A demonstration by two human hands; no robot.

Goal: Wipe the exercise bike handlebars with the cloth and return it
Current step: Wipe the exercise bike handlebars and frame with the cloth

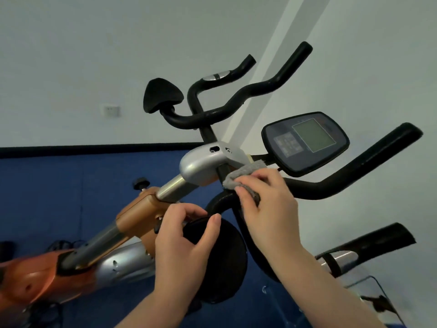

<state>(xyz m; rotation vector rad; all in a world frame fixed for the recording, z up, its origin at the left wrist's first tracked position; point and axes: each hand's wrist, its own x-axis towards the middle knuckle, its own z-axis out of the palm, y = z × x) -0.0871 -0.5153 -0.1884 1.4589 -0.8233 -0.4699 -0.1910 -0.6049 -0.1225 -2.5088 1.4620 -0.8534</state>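
Note:
The black handlebars (331, 189) of an orange and silver exercise bike fill the middle of the view, tilted. My right hand (267, 204) is shut on a grey cloth (246, 172) and presses it onto the handlebar's centre, just below the silver stem cover (201, 164). My left hand (184, 240) grips the edge of a round black elbow pad (227, 263) on the near side of the bar. The cloth is partly hidden under my fingers.
A black console with a grey screen (312, 138) sits right of the stem. Another set of black handlebars (236, 102) stands behind. A blue mat (59, 185) covers the floor below a white wall. A glass edge (369, 282) shows at lower right.

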